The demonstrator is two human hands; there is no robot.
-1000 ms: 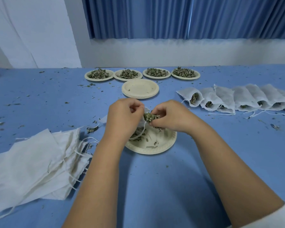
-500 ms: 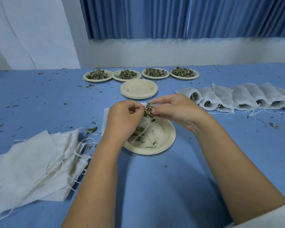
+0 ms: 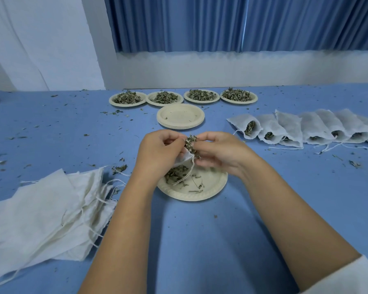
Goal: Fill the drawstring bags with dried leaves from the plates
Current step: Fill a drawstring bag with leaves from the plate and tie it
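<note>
Both hands work above the near plate [image 3: 214, 188] at the centre of the blue tabletop [image 3: 200, 240]. The left hand [image 3: 157, 154] has its fingers curled round the mouth of a white drawstring bag [image 3: 184, 159] and holds it raised over the near plate. The bag's cord [image 3: 189, 174] hangs down toward the plate surface. The right hand [image 3: 221, 152] pinches a clump of dried leaves [image 3: 190, 143] between thumb and fingertips, at the bag mouth and just beside the left hand's fingertips. A small remainder of loose leaves [image 3: 174, 175] lies on the left part of the near plate, partly hidden by the left wrist.

At the left of the tabletop lies a pile of empty bags [image 3: 40, 213], flat, with loose cords. At the right, a row of filled bags [image 3: 306, 129] lies overlapped, mouths toward the person, with leaves visible inside several. Beyond the hands stands a stack of empty plates [image 3: 180, 116]. Behind it runs a row of four plates [image 3: 200, 102], each heaped with leaves. Leaf fragments are scattered across the tabletop. A white sleeve [image 3: 348, 279] covers the right arm near the elbow.
</note>
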